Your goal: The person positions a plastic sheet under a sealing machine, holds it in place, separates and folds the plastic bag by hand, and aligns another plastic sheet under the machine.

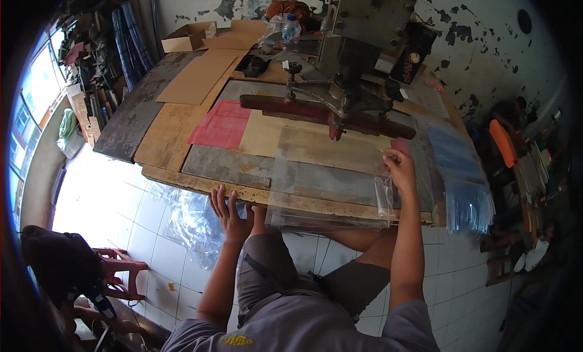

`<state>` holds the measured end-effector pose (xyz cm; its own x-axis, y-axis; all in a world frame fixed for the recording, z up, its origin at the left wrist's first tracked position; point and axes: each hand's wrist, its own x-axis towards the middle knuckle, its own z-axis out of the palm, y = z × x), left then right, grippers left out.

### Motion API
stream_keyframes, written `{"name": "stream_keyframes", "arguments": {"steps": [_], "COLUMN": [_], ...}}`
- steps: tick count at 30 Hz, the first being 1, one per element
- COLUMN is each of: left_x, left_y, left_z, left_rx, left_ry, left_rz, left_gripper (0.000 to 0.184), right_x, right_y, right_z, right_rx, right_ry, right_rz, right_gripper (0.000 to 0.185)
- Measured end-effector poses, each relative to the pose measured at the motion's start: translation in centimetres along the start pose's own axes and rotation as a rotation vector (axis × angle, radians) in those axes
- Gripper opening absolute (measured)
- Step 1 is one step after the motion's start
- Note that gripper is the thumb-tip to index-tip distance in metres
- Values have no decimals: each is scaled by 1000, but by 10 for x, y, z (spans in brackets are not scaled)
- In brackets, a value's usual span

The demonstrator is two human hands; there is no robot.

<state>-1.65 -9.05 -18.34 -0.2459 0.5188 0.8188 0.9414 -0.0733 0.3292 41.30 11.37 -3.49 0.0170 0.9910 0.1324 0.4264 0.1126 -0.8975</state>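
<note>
A clear plastic sheet (328, 188) lies over the press bed and hangs past the table's front edge. My right hand (401, 168) is at its right side, thumb and forefinger pinched together on the sheet's edge; a small pale tip shows at the fingertips. My left hand (231, 215) is open, fingers spread against the wooden front edge (200, 181) of the table. Under the sheet is a yellowish board (261, 136), with a red piece (221, 122) to its left. Above them stands a heavy press head with a long dark bar (267, 102), raised off the bed.
A stack of clear bluish plastic sheets (464, 176) drapes over the table's right end. Cardboard (197, 79), an open carton (185, 39) and a water bottle (291, 29) are at the back. Loose plastic (197, 221) lies on the floor beside a red stool (124, 267).
</note>
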Motion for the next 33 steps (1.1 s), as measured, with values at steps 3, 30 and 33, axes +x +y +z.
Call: {"name": "stream_keyframes", "arguments": {"steps": [3,30,33], "left_x": [4,180,182], "left_y": [3,138,135], "left_z": [-14,-78,-86], "left_rx": [-10,-1176,-1122], "left_ry": [-29,-384,-410], "left_rz": [-14,-530,-513], "left_gripper": [56,61,65], "right_x": [-22,-160,-161], "right_y": [-11,-70,-72], "right_z": [-2,-25,-27], "right_rx": [161,737,719], "right_ry": [58,407,401], "right_rz": [-25,-247,-271], "right_gripper": [34,36,36]}}
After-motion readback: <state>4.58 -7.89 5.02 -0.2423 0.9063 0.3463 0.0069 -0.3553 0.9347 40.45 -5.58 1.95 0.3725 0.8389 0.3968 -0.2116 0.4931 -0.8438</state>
